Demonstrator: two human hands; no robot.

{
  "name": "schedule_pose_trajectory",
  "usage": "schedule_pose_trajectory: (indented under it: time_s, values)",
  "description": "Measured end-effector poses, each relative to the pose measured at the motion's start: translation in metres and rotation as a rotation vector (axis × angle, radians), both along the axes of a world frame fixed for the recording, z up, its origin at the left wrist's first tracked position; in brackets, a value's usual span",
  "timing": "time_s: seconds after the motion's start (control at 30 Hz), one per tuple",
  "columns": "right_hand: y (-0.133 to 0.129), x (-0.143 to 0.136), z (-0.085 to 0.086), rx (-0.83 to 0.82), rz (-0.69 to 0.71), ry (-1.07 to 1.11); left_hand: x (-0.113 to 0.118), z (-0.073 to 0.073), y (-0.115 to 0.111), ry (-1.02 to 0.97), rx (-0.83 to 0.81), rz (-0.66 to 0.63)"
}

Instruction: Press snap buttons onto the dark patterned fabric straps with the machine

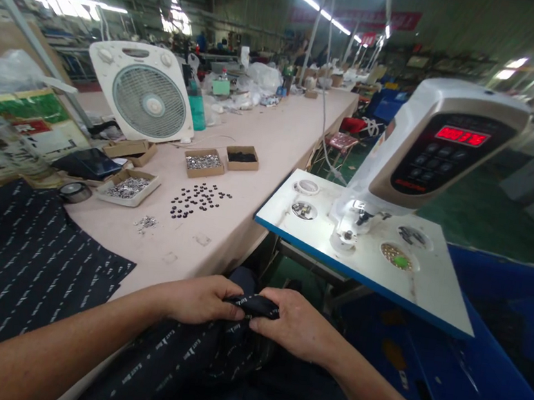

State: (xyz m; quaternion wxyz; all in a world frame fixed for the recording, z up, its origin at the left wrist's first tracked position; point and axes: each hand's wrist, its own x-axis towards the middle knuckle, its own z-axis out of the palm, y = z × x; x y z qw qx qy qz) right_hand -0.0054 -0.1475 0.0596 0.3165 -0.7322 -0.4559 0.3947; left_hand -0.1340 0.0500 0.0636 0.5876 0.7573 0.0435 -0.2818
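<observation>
Dark fabric with white lettering (170, 357) lies over my lap, its upper edge bunched between my two hands. My left hand (203, 299) pinches that edge from the left, thumb against the fingers. From the right, my right hand (293, 323) grips the same folded edge, a short distance from the left one. Another piece of the dark lettered fabric (20, 267) lies on the table at the left. A machine with a red lit display (430, 142) stands at the right on a white board (309, 250) with a blue edge.
On the pink table (274, 142) are a fan (152, 105), small boxes of metal parts (203, 162), a box of dark parts (243, 157), a tray of silver parts (127, 188) and scattered black pieces (196, 200). Round wells in the white board hold small parts (396, 256).
</observation>
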Motion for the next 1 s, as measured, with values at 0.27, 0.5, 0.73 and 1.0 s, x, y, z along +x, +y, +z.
schedule_pose_trajectory:
  time_s: [0.27,0.5,0.73,1.0]
  values:
    - [0.004,0.004,0.002,-0.050,-0.024,0.165,-0.002,-0.004,0.001,0.177,-0.226,0.154]
    - [0.008,0.000,0.003,-0.007,-0.022,0.134,-0.005,0.003,0.006,0.254,-0.220,0.117]
    - [0.015,-0.002,0.010,0.002,-0.059,0.144,-0.007,0.001,0.005,0.163,-0.192,0.223]
    - [0.019,0.001,0.005,-0.042,-0.060,0.117,-0.013,-0.020,0.002,0.143,-0.361,0.380]
